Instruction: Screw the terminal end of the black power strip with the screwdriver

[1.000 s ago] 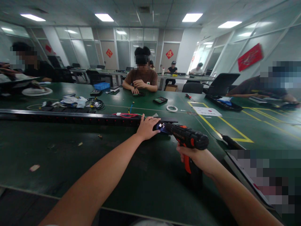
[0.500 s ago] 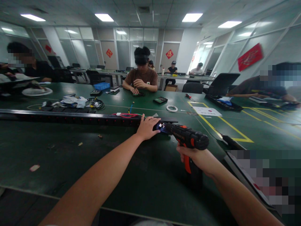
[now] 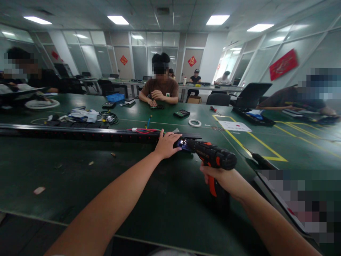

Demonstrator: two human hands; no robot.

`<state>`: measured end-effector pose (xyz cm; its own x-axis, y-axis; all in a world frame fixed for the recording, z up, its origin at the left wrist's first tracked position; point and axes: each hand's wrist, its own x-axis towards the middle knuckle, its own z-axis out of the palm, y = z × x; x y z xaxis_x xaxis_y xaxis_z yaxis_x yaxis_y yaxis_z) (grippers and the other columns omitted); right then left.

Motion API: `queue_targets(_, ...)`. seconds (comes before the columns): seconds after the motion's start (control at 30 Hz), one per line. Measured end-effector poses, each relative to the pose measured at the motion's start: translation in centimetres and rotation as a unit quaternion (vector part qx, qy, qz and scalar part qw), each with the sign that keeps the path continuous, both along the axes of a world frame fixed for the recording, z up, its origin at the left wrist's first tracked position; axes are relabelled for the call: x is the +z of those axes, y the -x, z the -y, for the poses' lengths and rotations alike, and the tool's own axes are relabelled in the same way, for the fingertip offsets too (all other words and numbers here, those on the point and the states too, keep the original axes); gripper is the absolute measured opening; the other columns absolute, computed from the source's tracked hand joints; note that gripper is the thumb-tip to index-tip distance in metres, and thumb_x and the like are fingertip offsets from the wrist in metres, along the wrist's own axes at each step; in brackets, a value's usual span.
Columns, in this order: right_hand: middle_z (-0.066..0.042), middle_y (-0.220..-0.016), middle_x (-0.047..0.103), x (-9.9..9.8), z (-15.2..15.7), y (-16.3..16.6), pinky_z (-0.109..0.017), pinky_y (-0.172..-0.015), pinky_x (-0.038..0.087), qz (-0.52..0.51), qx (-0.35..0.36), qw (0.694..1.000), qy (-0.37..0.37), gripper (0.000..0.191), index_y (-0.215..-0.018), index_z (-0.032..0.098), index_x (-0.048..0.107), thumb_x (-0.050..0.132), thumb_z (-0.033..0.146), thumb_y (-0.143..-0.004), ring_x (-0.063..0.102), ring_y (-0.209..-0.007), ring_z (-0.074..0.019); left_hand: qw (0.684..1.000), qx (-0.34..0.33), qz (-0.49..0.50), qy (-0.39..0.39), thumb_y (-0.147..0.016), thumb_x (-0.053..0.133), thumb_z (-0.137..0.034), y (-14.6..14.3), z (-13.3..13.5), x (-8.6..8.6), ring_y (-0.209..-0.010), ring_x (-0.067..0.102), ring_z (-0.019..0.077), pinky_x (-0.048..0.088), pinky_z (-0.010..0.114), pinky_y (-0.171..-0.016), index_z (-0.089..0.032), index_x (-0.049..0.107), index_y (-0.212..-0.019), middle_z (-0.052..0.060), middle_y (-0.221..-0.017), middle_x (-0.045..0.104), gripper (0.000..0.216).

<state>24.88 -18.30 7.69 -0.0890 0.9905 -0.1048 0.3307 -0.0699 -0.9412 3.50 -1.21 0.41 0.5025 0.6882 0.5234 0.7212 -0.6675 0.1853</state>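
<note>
A long black bar-shaped housing [image 3: 114, 135], with small red marks along its side, lies across the green table. My left hand [image 3: 168, 144] is pressed over its right end, fingers across the top and thumb on the near side, holding it. My right hand [image 3: 221, 176] is wrapped round the orange-and-black grip of a cordless drill [image 3: 213, 154]. The drill points left, its front end at the lit end of the bar just beside my left hand. Its bit tip cannot be made out. Red wires [image 3: 145, 130] run along the bar's far side.
Across the table [image 3: 128, 199], a person [image 3: 160, 89] works on a small board. A cable bundle [image 3: 85, 115], a blue basket [image 3: 115, 97], a white ring [image 3: 194, 123] and a screwdriver [image 3: 215, 110] lie beyond the bar. Small scraps [image 3: 39, 190] are scattered on the near left.
Both my hands, the drill and the bar look the same. The people at the far left and far right have shifted slightly.
</note>
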Motion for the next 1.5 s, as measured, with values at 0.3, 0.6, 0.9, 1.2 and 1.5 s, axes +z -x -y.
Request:
queue_targets(0.3, 0.002, -0.061, 0.064, -0.32, -0.24, -0.33, -0.034, -0.064, 0.051, 0.009, 0.012, 1.0, -0.002, 0.021, -0.085, 0.022, 0.064, 0.071, 0.041, -0.081, 0.063, -0.061, -0.0212, 1.0, -0.002, 0.002, -0.003, -0.093, 0.068, -0.05, 0.05, 0.02, 0.05, -0.141, 0.047, 0.0284, -0.004, 0.064, -0.128, -0.031, 0.049, -0.151, 0.004, -0.149, 0.06, 0.063)
queue_targets(0.6, 0.003, -0.062, 0.063, -0.36, 0.02, -0.09, -0.034, -0.064, 0.051, -0.004, 0.004, 1.0, 0.002, 0.024, -0.092, 0.021, 0.064, 0.073, 0.041, -0.08, 0.062, -0.061, -0.0204, 1.0, -0.001, -0.002, -0.001, -0.094, 0.066, -0.052, -0.03, -0.12, 0.0, -0.141, 0.047, 0.0288, -0.005, 0.064, -0.127, -0.031, 0.049, -0.152, 0.005, -0.148, 0.061, 0.063)
queue_targets(0.9, 0.003, -0.062, 0.064, 0.0, 0.2, 0.24, -0.034, -0.062, 0.051, 0.0, -0.019, 1.0, 0.01, 0.032, -0.1, 0.02, 0.065, 0.072, 0.041, -0.078, 0.064, -0.061, -0.0213, 1.0, -0.004, -0.001, -0.007, -0.094, 0.065, -0.053, 0.04, -0.14, -0.1, -0.14, 0.047, 0.0289, -0.005, 0.064, -0.127, -0.03, 0.049, -0.152, 0.005, -0.148, 0.061, 0.064)
queue_targets(1.2, 0.001, -0.062, 0.065, -0.42, 0.01, -0.06, -0.036, -0.064, 0.051, 0.013, -0.028, 0.999, 0.022, 0.043, -0.113, 0.019, 0.065, 0.072, 0.044, -0.077, 0.065, -0.063, -0.0238, 1.0, -0.001, 0.002, -0.006, -0.095, 0.065, -0.053, -0.03, -0.25, -0.2, -0.141, 0.047, 0.0289, -0.004, 0.064, -0.128, -0.03, 0.049, -0.151, 0.005, -0.149, 0.06, 0.063)
queue_targets(1.5, 0.001, -0.063, 0.065, -0.12, 0.08, 0.19, -0.035, -0.064, 0.051, 0.007, -0.028, 0.999, 0.019, 0.034, -0.103, 0.019, 0.065, 0.072, 0.041, -0.078, 0.064, -0.064, -0.0222, 1.0, -0.002, 0.004, -0.001, -0.094, 0.066, -0.053, -0.01, -0.19, -0.13, -0.141, 0.046, 0.0294, -0.002, 0.065, -0.127, -0.03, 0.05, -0.151, 0.005, -0.149, 0.06, 0.063)
